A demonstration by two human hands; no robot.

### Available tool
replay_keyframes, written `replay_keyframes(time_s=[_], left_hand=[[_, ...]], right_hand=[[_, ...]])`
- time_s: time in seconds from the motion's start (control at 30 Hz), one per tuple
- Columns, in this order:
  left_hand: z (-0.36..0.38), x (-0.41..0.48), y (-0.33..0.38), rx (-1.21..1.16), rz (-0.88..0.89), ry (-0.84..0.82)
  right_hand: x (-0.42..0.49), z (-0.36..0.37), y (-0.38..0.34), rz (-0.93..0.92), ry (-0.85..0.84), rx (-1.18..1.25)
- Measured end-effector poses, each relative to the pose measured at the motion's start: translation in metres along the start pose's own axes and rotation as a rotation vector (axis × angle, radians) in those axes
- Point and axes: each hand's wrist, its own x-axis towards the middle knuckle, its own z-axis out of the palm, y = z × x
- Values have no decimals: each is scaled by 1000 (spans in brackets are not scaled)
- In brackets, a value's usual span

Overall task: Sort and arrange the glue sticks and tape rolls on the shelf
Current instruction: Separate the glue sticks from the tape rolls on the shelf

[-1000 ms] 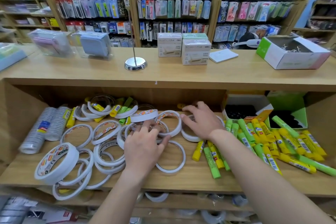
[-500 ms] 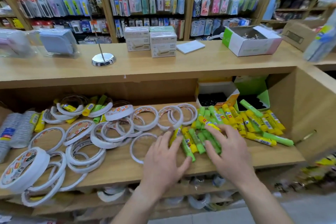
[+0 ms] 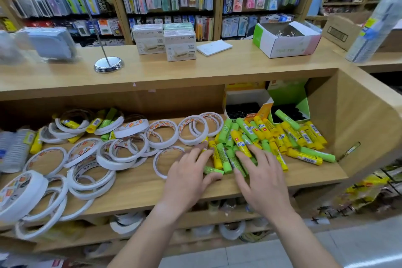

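Both grips are wide open and hold nothing. The left hand (image 3: 189, 180) lies flat, fingers straight and spread, at the left edge of the glue sticks (image 3: 282, 135), its thumb touching a green stick (image 3: 214, 170). The right hand (image 3: 263, 183), just beside it, rests spread fingers on the pile's near sticks. The yellow and green pile lies at the right of the shelf (image 3: 141, 193), and white tape rolls (image 3: 121, 152) are scattered to the left. Two open boxes (image 3: 245, 98) stand behind the pile, under the desk (image 3: 217, 67).
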Motion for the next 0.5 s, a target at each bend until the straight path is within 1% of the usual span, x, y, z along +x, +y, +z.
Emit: replay_keyframes(time_s=[0.13,0.33,0.5], left_hand=[[-6,-7,-7,-14,-63,31],[-7,-5,1,-16,-82,21],[-4,-7,5,-36,-113,48]], right_hand=[[2,2,4,-1,-37,-14],[5,8,4,18,-51,6],[4,8,5,21,-38,24]])
